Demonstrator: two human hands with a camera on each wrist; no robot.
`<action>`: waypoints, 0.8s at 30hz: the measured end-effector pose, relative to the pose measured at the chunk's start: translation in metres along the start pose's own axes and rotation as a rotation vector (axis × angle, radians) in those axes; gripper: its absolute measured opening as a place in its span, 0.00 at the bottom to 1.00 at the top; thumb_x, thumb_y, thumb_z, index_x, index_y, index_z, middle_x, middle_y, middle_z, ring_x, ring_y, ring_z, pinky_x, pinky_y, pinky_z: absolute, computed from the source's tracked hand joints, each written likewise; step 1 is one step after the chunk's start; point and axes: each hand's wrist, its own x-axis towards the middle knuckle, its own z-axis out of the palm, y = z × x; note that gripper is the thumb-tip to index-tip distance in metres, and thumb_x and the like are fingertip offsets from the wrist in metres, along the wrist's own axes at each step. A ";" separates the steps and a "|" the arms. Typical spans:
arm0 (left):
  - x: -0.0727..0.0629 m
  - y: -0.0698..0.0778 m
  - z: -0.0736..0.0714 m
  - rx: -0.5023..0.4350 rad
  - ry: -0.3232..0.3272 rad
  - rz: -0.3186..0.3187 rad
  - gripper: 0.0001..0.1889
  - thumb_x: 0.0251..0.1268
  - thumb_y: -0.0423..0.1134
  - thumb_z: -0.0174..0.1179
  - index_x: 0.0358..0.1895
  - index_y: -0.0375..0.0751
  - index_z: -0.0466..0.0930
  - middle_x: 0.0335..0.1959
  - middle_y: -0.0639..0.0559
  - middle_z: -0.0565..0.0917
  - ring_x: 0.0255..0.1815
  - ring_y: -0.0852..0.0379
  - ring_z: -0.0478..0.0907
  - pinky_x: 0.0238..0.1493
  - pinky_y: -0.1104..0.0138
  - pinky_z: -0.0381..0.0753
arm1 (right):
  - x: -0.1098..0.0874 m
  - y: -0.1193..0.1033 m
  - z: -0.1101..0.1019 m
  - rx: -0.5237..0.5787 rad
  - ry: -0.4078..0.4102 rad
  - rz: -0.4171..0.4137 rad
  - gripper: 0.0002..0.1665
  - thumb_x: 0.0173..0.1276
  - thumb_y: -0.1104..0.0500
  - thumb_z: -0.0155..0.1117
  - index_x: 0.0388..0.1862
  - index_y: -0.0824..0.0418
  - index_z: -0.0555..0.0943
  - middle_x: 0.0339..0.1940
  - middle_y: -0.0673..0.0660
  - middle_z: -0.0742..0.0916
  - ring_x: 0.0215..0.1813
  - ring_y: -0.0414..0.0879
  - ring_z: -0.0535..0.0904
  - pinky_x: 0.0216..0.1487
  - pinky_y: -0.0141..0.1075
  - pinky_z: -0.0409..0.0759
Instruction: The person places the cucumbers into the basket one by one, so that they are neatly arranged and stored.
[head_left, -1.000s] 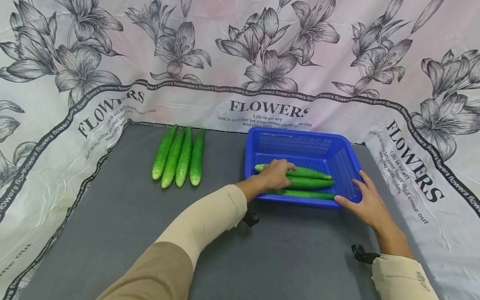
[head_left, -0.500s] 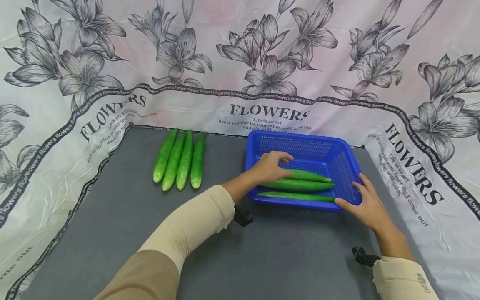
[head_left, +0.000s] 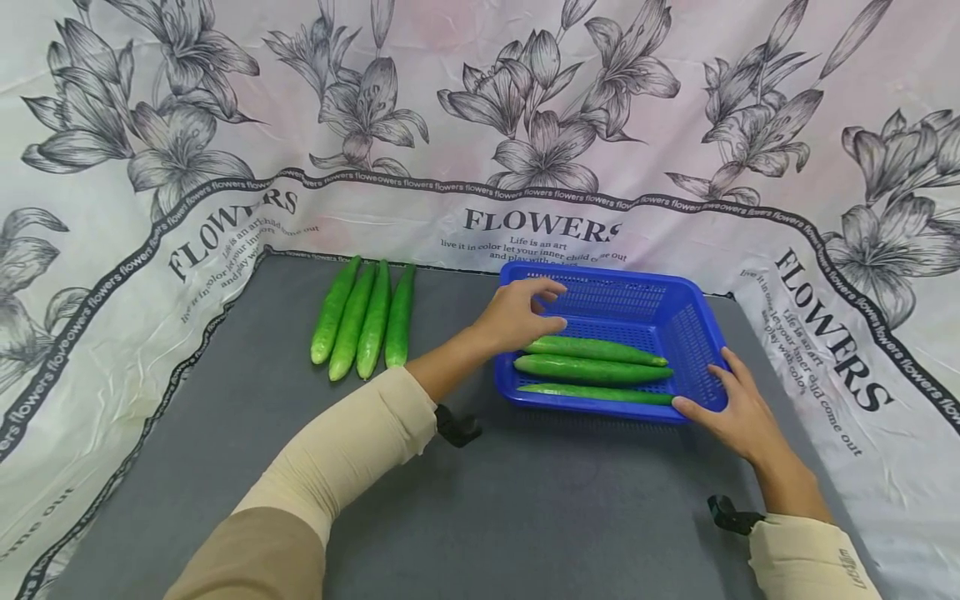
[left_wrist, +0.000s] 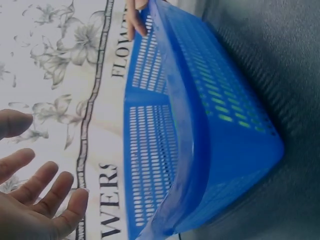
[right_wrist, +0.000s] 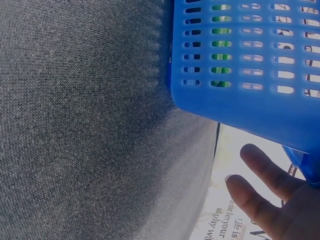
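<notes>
- The left hand (head_left: 517,312) hovers over the left end of the blue basket (head_left: 603,296), its fingers apart and loosely bent, holding nothing; the left wrist view shows a gap between fingertips and rim.
- The right hand (head_left: 738,417) holds the basket's near right corner, thumb on the near rim, fingers over the right rim; how firmly it presses is hard to tell.
- Inside, three cucumbers (head_left: 592,368) lie side by side, roughly lengthwise, in the near part of the basket; the closest runs along the near wall, partly hidden by its rim.
- Basket floor shows between the farthest of them and the far wall, and at their right ends.
- Four more cucumbers (head_left: 354,321) stand off left on the grey table (head_left: 525,508), pointing away, far tips close to the back edge.
- A broad strip of tabletop separates these four from the basket; a wider stretch runs toward the person.
- The basket's far rim sits near the floral cloth (head_left: 360,212) bordering the table; only a narrow margin remains on its right.
</notes>
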 end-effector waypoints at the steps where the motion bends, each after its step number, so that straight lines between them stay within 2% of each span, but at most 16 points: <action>1: -0.001 0.000 -0.003 0.002 0.007 0.003 0.24 0.63 0.40 0.66 0.63 0.46 0.75 0.55 0.50 0.79 0.49 0.55 0.76 0.41 0.65 0.77 | 0.000 0.000 0.000 -0.001 -0.001 0.002 0.55 0.63 0.38 0.63 0.70 0.78 0.57 0.78 0.65 0.45 0.71 0.74 0.46 0.56 0.74 0.54; 7: -0.010 0.004 -0.020 0.001 0.064 0.005 0.24 0.62 0.40 0.66 0.62 0.46 0.75 0.55 0.50 0.78 0.51 0.53 0.76 0.44 0.63 0.78 | 0.001 0.000 -0.001 -0.003 -0.005 0.000 0.55 0.63 0.38 0.63 0.70 0.78 0.56 0.78 0.66 0.45 0.71 0.74 0.46 0.55 0.75 0.54; 13: -0.016 0.006 -0.033 0.002 0.109 0.010 0.25 0.61 0.39 0.66 0.62 0.45 0.75 0.54 0.50 0.78 0.51 0.53 0.75 0.42 0.62 0.78 | 0.000 0.002 -0.001 -0.010 0.004 -0.005 0.55 0.63 0.38 0.64 0.70 0.79 0.57 0.78 0.66 0.45 0.71 0.75 0.47 0.55 0.75 0.54; 18: -0.021 0.004 -0.045 0.005 0.151 0.014 0.24 0.60 0.38 0.67 0.61 0.44 0.76 0.54 0.48 0.79 0.51 0.49 0.76 0.42 0.60 0.78 | 0.001 0.004 0.000 -0.013 -0.008 -0.003 0.56 0.63 0.38 0.63 0.70 0.78 0.57 0.77 0.66 0.45 0.71 0.74 0.46 0.55 0.75 0.54; 24: -0.027 -0.002 -0.060 0.018 0.197 -0.010 0.24 0.61 0.38 0.66 0.62 0.44 0.76 0.55 0.46 0.78 0.51 0.48 0.76 0.44 0.58 0.78 | 0.001 0.003 0.001 -0.011 -0.007 0.002 0.56 0.63 0.37 0.63 0.70 0.78 0.56 0.78 0.66 0.44 0.71 0.74 0.46 0.55 0.75 0.54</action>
